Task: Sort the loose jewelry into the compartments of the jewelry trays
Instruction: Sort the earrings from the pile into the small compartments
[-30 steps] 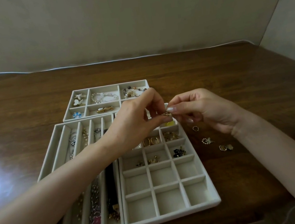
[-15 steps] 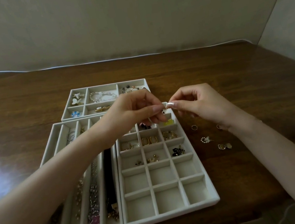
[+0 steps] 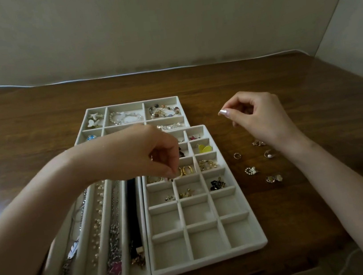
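Recording, above the grid tray (image 3: 207,263), left hand (image 3: 141,154) fingers (image 3: 173,171) pinching downward at a middle compartment, load too small to confirm; judging loose earrings (image 3: 273,178) on the desk (image 3: 301,202) light, snag-prone, best pinched by rims; beyond, right hand (image 3: 261,116) curling, grip unconfirmed.

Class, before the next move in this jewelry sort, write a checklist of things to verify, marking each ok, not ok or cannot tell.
1. Left hand over the grid tray: ok.
2. Piece pinched in left hand: cannot tell.
3. Right hand clear of the trays: ok.
4. Right hand holding anything: cannot tell.
5. Empty compartments available: ok.
6. Loose jewelry all sorted: not ok, several pieces lie on the table.
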The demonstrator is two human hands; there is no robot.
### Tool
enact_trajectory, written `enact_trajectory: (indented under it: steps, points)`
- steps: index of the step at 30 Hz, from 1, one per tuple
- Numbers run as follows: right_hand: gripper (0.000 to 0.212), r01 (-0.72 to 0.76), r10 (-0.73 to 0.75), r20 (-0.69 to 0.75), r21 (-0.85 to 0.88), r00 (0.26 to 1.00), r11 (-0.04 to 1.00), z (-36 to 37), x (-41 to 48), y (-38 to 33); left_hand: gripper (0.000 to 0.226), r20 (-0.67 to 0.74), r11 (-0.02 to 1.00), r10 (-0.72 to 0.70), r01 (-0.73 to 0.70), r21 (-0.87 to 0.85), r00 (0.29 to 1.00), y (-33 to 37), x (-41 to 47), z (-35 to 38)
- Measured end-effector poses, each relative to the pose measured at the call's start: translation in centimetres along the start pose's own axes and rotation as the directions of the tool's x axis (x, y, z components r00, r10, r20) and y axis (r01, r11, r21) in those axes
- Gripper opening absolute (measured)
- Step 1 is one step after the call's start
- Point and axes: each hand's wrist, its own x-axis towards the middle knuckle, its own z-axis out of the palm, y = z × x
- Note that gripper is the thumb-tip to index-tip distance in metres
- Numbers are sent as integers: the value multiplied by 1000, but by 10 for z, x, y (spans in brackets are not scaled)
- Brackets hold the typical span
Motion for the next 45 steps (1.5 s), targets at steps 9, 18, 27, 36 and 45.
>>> enact_trajectory:
  steps: [9, 18, 27, 36, 45]
  points:
    - [6, 11, -11, 11, -8, 1000, 1000, -2, 2, 3, 8, 118, 990, -98, 85, 114, 988, -4, -3, -1]
    - [5, -73, 85, 294, -53, 952, 996, -24, 6, 8, 4, -214, 999, 1, 8, 42, 977, -6, 13, 11]
    - [12, -127, 157, 553, -92, 819, 988, -42, 5, 13, 3, -334, 993, 113, -115, 16, 936, -8, 25, 34]
    - [13, -91, 204, 611, -212, 764, 973, -27, 2, 6, 5, -363, 996, 86, -94, -4, 928, -10, 26, 34]
    - [8, -63, 142, 589, -152, 796, 986, -31, 0, -1, 8, -383, 995, 93, -104, -7, 919, -10, 24, 33]
